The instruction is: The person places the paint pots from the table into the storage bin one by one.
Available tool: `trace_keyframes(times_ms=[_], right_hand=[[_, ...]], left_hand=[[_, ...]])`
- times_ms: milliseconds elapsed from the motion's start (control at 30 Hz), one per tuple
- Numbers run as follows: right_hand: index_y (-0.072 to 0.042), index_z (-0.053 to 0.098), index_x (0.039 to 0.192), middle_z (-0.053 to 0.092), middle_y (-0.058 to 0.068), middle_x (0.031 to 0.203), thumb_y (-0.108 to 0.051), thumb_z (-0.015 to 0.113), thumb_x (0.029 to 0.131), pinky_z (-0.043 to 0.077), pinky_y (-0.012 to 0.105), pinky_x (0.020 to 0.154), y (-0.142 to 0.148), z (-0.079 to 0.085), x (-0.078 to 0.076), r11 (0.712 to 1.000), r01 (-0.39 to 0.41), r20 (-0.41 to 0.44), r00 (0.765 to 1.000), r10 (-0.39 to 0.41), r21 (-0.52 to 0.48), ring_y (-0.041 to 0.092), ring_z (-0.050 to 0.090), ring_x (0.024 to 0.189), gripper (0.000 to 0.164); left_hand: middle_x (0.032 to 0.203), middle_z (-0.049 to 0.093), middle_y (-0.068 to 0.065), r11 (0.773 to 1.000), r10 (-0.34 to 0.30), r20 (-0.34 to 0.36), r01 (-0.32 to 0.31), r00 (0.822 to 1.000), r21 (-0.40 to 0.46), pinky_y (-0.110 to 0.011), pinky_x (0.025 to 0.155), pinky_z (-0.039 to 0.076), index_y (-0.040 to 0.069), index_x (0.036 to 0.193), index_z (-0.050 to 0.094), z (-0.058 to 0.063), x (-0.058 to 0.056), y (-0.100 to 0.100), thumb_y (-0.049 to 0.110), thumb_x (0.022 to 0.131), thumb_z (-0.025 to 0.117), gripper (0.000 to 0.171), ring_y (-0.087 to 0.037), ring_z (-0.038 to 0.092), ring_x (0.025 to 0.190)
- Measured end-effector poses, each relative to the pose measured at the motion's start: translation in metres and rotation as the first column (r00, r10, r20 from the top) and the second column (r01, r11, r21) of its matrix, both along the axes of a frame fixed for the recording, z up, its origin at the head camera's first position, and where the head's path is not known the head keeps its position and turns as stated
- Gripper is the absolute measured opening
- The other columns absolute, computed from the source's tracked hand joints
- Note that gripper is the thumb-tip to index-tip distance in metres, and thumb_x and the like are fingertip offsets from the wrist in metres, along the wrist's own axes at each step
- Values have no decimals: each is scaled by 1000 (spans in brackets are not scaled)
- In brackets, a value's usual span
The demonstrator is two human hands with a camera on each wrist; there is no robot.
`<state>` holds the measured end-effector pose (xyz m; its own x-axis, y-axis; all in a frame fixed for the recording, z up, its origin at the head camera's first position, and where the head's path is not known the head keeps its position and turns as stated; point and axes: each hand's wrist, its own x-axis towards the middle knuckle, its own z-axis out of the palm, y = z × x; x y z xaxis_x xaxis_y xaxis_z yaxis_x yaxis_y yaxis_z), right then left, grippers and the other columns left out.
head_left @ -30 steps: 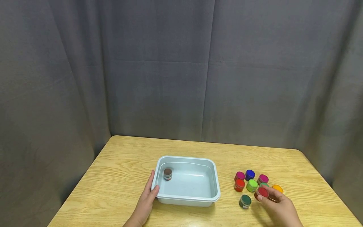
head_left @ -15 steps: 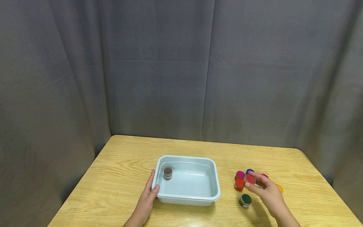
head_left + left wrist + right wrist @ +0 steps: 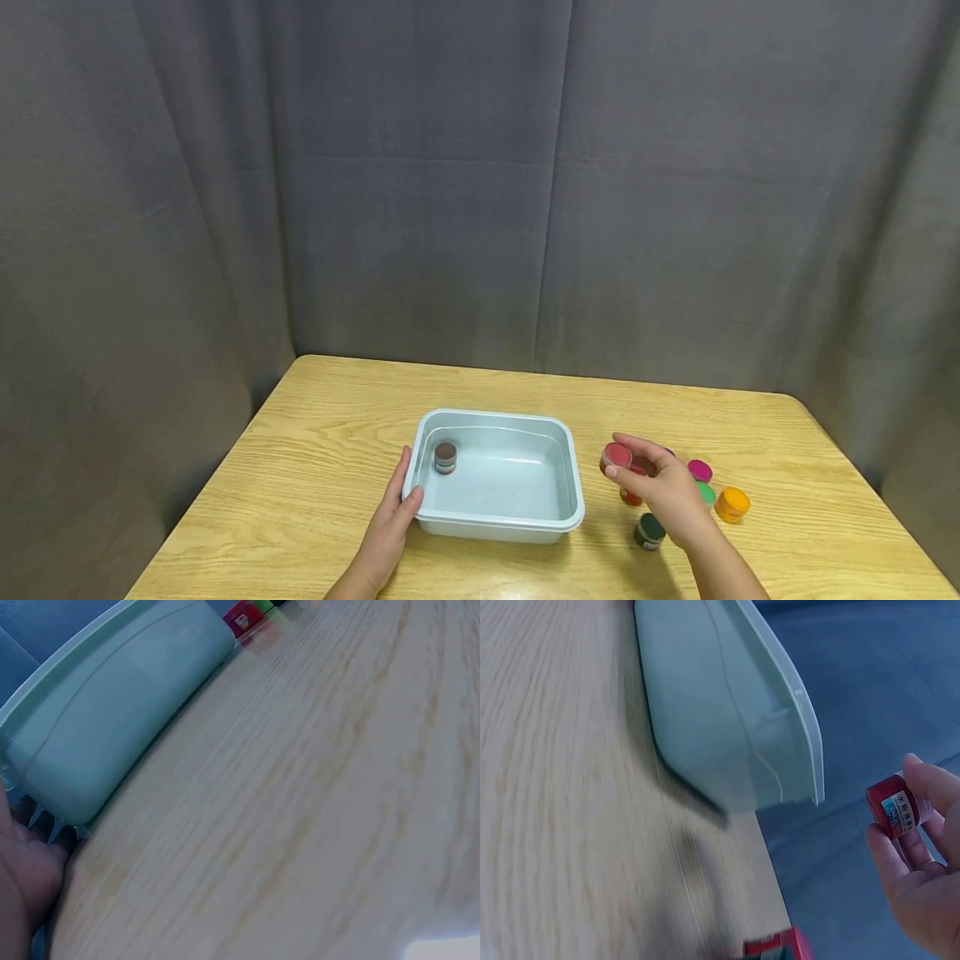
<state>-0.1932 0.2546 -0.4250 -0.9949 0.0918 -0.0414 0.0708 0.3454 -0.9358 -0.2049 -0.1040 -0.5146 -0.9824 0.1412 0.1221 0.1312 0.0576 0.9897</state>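
My right hand (image 3: 669, 497) pinches a small paint jar (image 3: 617, 456) with a dark red lid, thumb on one side and fingers on the other. In the right wrist view this jar (image 3: 897, 806) shows red contents and a printed label, held above the table. My left hand (image 3: 389, 524) grips the left end of a pale blue-green plastic basin (image 3: 491, 525), its thumb at the rim. In the left wrist view some fingers of this hand (image 3: 34, 866) reach behind the basin's corner. Inside the basin, near its left wall, stands a paint jar (image 3: 446, 457) with a brown lid.
To the right of the basin stand more paint jars: dark green (image 3: 649, 531), red (image 3: 632, 497), magenta (image 3: 700, 471), light green (image 3: 706, 493) and orange (image 3: 732, 504). My right hand hides others. Grey curtains (image 3: 420, 250) hang behind the wooden table (image 3: 300, 467).
My right hand has lifted the dark red-lidded jar from the group and carried it left, towards the basin's right side. My left hand stays at the basin.
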Motion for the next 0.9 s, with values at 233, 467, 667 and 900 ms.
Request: trace_keyframes(times_ms=[233,467,667,900], right_hand=[[-8,53,139,59,14,131,-27,76,86,53,17,71,-19,4,-10,1000,-18,-8,1000,18,19,14,57,102,60],[-6,56,134,60,13,132,-23,77,85,53,36,101,-39,3,-19,999,-51,-38,998,51,-16,29,52,130,56],[-4,57,133,60,15,132,-20,76,86,50,42,105,-56,4,-27,994,-103,-46,994,101,-47,31,52,130,53],[-4,61,130,61,16,131,-15,78,84,54,41,99,-74,3,-38,993,-108,-52,993,105,-52,31,55,126,51]], left_hand=[[166,4,-14,1000,-17,-5,17,1000,17,-64,120,2,13,159,11,-1,-1,-1,25,106,38,61,-42,0,151],[166,4,-14,1000,-16,-4,16,1000,6,-64,120,2,10,158,10,1,1,-1,26,106,38,62,-41,0,151],[166,4,-13,1000,-16,0,16,1000,10,-64,120,2,11,158,10,2,1,0,26,106,38,62,-41,0,151],[166,4,-13,1000,-16,-7,16,1000,11,-62,120,3,10,158,11,2,1,0,26,106,39,62,-40,1,152]])
